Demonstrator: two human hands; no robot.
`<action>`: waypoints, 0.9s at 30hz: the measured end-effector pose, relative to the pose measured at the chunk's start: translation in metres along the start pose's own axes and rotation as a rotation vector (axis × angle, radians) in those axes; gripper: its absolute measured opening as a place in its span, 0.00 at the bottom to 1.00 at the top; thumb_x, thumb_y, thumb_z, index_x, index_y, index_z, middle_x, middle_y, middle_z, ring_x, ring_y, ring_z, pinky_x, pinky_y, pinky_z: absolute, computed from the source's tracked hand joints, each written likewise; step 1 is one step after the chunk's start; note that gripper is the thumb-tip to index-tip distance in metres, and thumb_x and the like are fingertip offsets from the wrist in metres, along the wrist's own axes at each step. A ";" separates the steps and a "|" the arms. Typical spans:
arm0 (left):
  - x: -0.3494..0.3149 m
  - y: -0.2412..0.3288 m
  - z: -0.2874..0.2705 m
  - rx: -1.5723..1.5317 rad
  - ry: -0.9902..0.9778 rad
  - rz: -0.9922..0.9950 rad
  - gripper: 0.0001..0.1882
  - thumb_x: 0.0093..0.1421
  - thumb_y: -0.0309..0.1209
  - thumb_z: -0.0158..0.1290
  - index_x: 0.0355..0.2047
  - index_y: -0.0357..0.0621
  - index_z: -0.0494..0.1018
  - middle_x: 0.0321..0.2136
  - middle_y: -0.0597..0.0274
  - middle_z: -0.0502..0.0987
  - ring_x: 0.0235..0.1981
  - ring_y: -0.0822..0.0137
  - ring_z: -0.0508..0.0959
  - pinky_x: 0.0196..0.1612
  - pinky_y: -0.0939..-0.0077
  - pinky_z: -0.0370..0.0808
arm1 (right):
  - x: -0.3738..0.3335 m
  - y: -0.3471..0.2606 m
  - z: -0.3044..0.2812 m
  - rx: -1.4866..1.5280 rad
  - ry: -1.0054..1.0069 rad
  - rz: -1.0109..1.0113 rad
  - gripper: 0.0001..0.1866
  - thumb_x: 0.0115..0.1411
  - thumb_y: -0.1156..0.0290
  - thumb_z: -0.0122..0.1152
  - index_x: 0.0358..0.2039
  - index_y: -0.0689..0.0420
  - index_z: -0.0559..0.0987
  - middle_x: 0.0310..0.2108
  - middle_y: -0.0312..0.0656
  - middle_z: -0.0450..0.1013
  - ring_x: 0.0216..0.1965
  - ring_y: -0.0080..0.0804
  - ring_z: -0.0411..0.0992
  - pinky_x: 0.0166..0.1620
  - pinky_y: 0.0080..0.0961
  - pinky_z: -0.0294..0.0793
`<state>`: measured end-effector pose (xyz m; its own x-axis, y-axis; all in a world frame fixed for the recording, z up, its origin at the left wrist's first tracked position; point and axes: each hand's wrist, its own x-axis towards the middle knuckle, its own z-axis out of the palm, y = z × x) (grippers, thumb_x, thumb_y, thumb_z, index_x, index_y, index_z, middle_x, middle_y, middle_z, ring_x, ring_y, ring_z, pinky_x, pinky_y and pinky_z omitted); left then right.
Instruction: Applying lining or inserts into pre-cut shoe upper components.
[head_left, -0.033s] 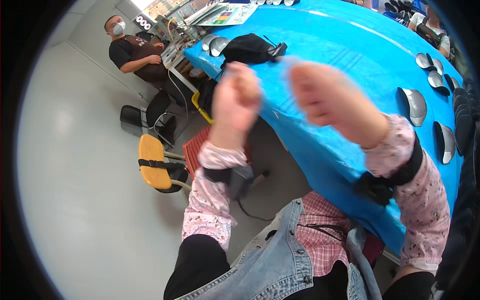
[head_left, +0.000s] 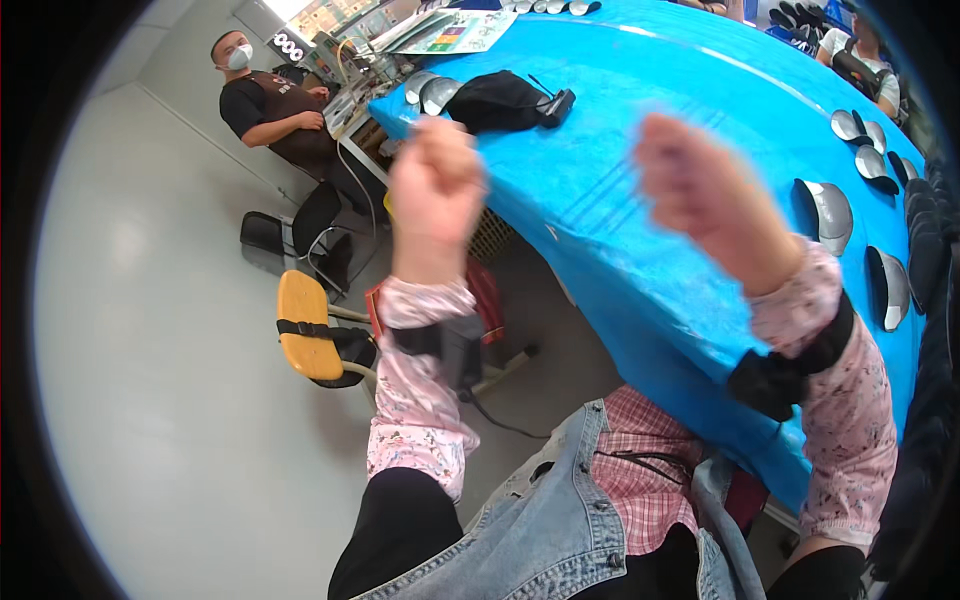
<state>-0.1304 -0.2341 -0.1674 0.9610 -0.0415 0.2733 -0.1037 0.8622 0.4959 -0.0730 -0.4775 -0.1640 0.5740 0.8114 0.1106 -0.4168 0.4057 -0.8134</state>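
Nothing I can see has shifted since the earlier frame; both hands stay raised in the same spots. My left hand [head_left: 437, 185] is curled into an empty fist over the near-left edge of the blue table [head_left: 640, 220]. My right hand [head_left: 690, 180] is blurred, looks loosely closed, empty, above the table. The black bag [head_left: 500, 100] lies far left on the table, nearest my left hand and apart from it.

Both forearms rise from the lower edge, each in a pink patterned sleeve with a black band strapped around it near the wrist. The left hand [head_left: 435, 185] is curled into a closed fist, knuckles up, with nothing visible in it. The right hand [head_left: 695, 190] is raised to about the same height, blurred, fingers apparently curled in; its grip cannot be made out.
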 end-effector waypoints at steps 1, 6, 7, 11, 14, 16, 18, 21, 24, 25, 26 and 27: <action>0.002 0.025 0.009 -0.158 -0.116 0.070 0.10 0.62 0.30 0.39 0.22 0.47 0.60 0.13 0.73 0.51 0.13 0.79 0.51 0.15 0.84 0.51 | -0.004 -0.019 -0.031 0.085 0.009 -0.176 0.11 0.61 0.62 0.47 0.22 0.49 0.65 0.17 0.23 0.55 0.14 0.12 0.52 0.14 0.10 0.49; -0.009 -0.042 0.045 0.003 -0.123 -0.118 0.08 0.64 0.30 0.37 0.28 0.45 0.62 0.16 0.74 0.50 0.14 0.81 0.51 0.15 0.87 0.52 | -0.036 -0.040 -0.054 0.201 0.092 -0.326 0.16 0.64 0.66 0.40 0.18 0.50 0.58 0.15 0.26 0.49 0.12 0.14 0.45 0.15 0.15 0.44; -0.009 -0.033 0.041 0.127 -0.101 -0.035 0.04 0.63 0.30 0.39 0.34 0.45 0.63 0.18 0.73 0.54 0.16 0.81 0.54 0.16 0.87 0.54 | -0.038 -0.018 -0.031 0.116 0.101 -0.155 0.15 0.63 0.65 0.41 0.19 0.50 0.59 0.16 0.27 0.51 0.12 0.14 0.45 0.15 0.15 0.45; 0.014 -0.054 0.056 0.512 0.156 -0.004 0.23 0.59 0.29 0.47 0.54 0.47 0.57 0.37 0.65 0.66 0.27 0.80 0.64 0.25 0.89 0.62 | -0.075 0.009 -0.005 -0.164 0.125 0.130 0.11 0.61 0.63 0.45 0.23 0.51 0.63 0.17 0.28 0.56 0.13 0.14 0.46 0.15 0.15 0.46; 0.018 -0.080 0.050 0.638 0.180 -0.237 0.26 0.58 0.30 0.48 0.56 0.48 0.54 0.39 0.66 0.65 0.30 0.79 0.66 0.27 0.89 0.65 | -0.092 0.017 -0.036 -0.200 0.199 0.140 0.10 0.62 0.63 0.44 0.24 0.51 0.64 0.17 0.29 0.57 0.13 0.14 0.47 0.16 0.14 0.47; 0.020 -0.092 0.036 0.662 0.112 -0.347 0.27 0.58 0.32 0.48 0.57 0.48 0.54 0.40 0.65 0.64 0.32 0.79 0.67 0.29 0.89 0.67 | -0.101 0.023 -0.060 -0.065 0.379 0.079 0.11 0.62 0.62 0.43 0.24 0.50 0.64 0.17 0.29 0.57 0.13 0.15 0.48 0.16 0.13 0.47; 0.027 -0.098 0.035 0.661 0.164 -0.339 0.25 0.59 0.35 0.47 0.56 0.47 0.55 0.34 0.69 0.65 0.26 0.80 0.65 0.25 0.88 0.64 | -0.111 0.028 -0.088 -0.004 0.390 0.062 0.11 0.62 0.62 0.43 0.24 0.50 0.64 0.17 0.29 0.57 0.14 0.15 0.49 0.16 0.13 0.48; 0.053 -0.079 0.029 0.738 0.141 -0.118 0.13 0.62 0.38 0.44 0.41 0.44 0.64 0.16 0.76 0.58 0.15 0.82 0.55 0.16 0.86 0.52 | -0.117 0.035 -0.114 0.017 0.462 0.044 0.11 0.62 0.61 0.43 0.24 0.50 0.64 0.16 0.29 0.58 0.14 0.15 0.49 0.16 0.12 0.48; 0.076 -0.030 0.055 1.578 -0.027 0.889 0.07 0.63 0.30 0.39 0.29 0.47 0.65 0.11 0.68 0.60 0.11 0.75 0.60 0.14 0.76 0.57 | -0.133 0.041 -0.129 -0.020 0.539 0.026 0.12 0.62 0.60 0.44 0.24 0.50 0.64 0.16 0.29 0.57 0.14 0.14 0.49 0.15 0.12 0.49; 0.072 -0.041 0.049 1.872 -0.426 0.843 0.08 0.63 0.30 0.39 0.29 0.45 0.67 0.12 0.68 0.61 0.13 0.74 0.62 0.17 0.77 0.59 | -0.132 0.044 -0.135 -0.034 0.552 0.034 0.11 0.62 0.60 0.44 0.24 0.50 0.64 0.16 0.29 0.58 0.14 0.14 0.50 0.15 0.12 0.49; 0.067 -0.051 0.047 2.111 -0.871 0.768 0.09 0.63 0.30 0.39 0.29 0.43 0.68 0.13 0.67 0.63 0.14 0.73 0.64 0.20 0.78 0.62 | -0.134 0.045 -0.137 -0.054 0.569 0.034 0.11 0.62 0.61 0.44 0.24 0.50 0.64 0.16 0.28 0.58 0.14 0.14 0.50 0.15 0.12 0.49; 0.071 -0.040 0.042 2.285 -0.714 0.701 0.08 0.62 0.30 0.39 0.30 0.43 0.68 0.15 0.64 0.65 0.17 0.70 0.67 0.23 0.77 0.64 | -0.135 0.049 -0.140 -0.079 0.571 0.036 0.10 0.62 0.61 0.44 0.25 0.50 0.65 0.16 0.28 0.58 0.14 0.13 0.50 0.15 0.12 0.49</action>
<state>-0.0691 -0.2923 -0.1333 0.5517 -0.6106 0.5682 -0.6527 -0.7402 -0.1617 -0.0719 -0.6258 -0.2983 0.8592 0.4592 -0.2256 -0.4015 0.3319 -0.8536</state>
